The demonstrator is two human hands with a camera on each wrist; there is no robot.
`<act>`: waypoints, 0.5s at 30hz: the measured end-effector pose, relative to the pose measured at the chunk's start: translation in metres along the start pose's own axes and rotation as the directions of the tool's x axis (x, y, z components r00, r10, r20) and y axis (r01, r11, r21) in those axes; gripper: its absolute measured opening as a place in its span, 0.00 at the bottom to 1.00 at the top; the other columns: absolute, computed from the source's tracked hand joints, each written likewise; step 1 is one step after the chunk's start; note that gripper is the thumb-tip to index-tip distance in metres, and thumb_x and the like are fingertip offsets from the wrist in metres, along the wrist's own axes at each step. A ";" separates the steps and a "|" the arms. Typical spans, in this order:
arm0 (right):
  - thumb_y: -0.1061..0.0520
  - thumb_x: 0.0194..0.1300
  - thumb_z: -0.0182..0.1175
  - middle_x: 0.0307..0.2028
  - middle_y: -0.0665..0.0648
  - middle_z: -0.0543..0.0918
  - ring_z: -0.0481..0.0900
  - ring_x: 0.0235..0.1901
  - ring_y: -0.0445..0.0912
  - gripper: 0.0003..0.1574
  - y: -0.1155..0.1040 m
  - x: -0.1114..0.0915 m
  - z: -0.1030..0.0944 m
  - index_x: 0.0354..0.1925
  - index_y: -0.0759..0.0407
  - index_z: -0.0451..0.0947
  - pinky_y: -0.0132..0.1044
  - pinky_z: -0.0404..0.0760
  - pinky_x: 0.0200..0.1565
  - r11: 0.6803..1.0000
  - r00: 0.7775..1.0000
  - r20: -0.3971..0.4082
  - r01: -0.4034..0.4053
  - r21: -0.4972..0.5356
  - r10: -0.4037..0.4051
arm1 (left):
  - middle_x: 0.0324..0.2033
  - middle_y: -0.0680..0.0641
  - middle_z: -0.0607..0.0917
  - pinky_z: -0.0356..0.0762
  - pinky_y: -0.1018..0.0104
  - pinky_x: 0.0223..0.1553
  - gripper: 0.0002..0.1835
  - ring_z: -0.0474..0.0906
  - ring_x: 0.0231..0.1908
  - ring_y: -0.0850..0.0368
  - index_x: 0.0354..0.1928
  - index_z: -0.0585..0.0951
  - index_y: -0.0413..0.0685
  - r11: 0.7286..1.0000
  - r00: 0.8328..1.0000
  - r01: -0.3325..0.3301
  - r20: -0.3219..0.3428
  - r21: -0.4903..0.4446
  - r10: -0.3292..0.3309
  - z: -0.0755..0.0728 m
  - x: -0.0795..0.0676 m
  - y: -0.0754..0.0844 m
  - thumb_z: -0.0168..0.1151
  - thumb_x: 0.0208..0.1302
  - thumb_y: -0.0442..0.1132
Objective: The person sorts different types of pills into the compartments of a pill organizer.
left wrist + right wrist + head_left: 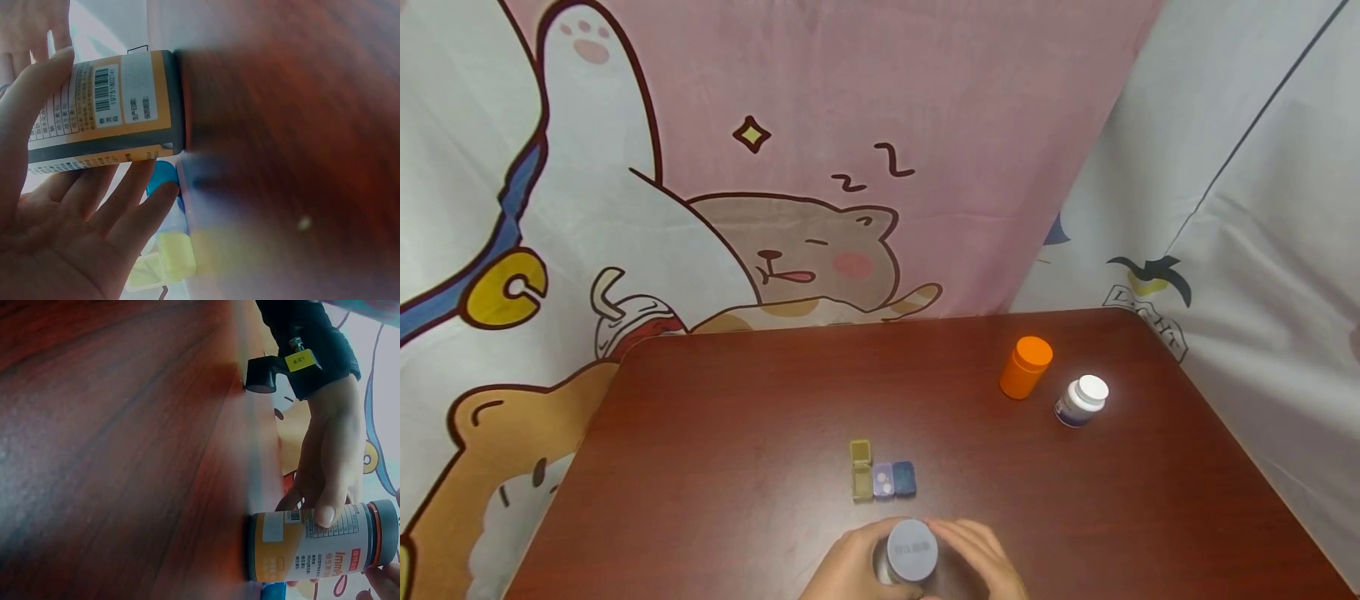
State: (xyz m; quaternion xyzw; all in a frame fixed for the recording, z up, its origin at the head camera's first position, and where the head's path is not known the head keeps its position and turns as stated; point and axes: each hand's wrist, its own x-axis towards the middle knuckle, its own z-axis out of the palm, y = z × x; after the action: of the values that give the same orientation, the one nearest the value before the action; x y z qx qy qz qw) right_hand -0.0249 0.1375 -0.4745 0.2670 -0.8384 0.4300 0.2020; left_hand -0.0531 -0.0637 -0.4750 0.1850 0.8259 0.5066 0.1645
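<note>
A supplement bottle with a grey cap (912,550) and an orange-and-white label (312,544) stands upright at the table's near edge. My left hand (859,560) grips its body, thumb (328,509) on the label and fingers round the far side. The fingers of my right hand (977,550) curl about the cap from the right; my right palm is mostly hidden. Just beyond the bottle lies a small pill organizer: a yellow compartment (862,483) with its lid up, a purple compartment (883,480) showing white pills, and a dark blue compartment (904,479).
Toward the back right of the brown table (737,417) stand an orange bottle (1026,368) and a white bottle (1081,402) with a dark label band. A cartoon-printed cloth (850,100) hangs behind the table and down both sides.
</note>
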 end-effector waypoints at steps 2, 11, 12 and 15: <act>0.50 0.39 0.76 0.49 0.53 0.83 0.70 0.51 0.40 0.43 0.000 0.001 0.001 0.56 0.57 0.76 0.36 0.73 0.45 0.999 1.000 0.019 -0.024 0.024 0.024 | 0.41 0.62 0.85 0.80 0.57 0.44 0.32 0.78 0.40 0.67 0.50 0.79 0.68 1.000 1.000 -0.010 -0.002 -0.001 0.010 0.000 0.000 -0.001 0.77 0.37 0.46; 0.50 0.40 0.76 0.50 0.51 0.79 0.70 0.51 0.39 0.44 -0.006 0.008 0.006 0.58 0.51 0.74 0.43 0.77 0.44 0.973 0.978 0.108 -0.191 0.129 0.178 | 0.46 0.60 0.85 0.80 0.53 0.47 0.33 0.78 0.44 0.65 0.54 0.77 0.68 1.000 1.000 0.018 0.005 0.001 -0.018 -0.001 -0.001 -0.001 0.71 0.40 0.61; 0.51 0.40 0.76 0.50 0.52 0.78 0.69 0.50 0.40 0.44 -0.006 0.010 0.007 0.59 0.52 0.74 0.43 0.76 0.44 0.971 0.978 0.119 -0.187 0.148 0.170 | 0.46 0.60 0.85 0.80 0.52 0.47 0.34 0.78 0.44 0.65 0.54 0.77 0.68 1.000 1.000 0.024 0.010 -0.004 -0.024 -0.001 -0.001 -0.001 0.71 0.40 0.62; 0.50 0.43 0.75 0.51 0.53 0.76 0.70 0.50 0.40 0.43 -0.008 0.014 0.007 0.60 0.50 0.73 0.43 0.76 0.45 0.956 0.966 0.173 -0.224 0.190 0.192 | 0.46 0.58 0.85 0.80 0.54 0.46 0.34 0.78 0.44 0.65 0.55 0.77 0.64 1.000 1.000 -0.006 0.006 0.026 0.006 -0.002 -0.001 -0.003 0.71 0.41 0.61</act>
State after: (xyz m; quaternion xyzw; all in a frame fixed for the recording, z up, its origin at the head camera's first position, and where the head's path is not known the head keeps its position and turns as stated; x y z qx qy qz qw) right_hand -0.0317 0.1239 -0.4660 0.2287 -0.8254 0.5124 0.0619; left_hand -0.0538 -0.0667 -0.4763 0.1912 0.8314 0.4956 0.1630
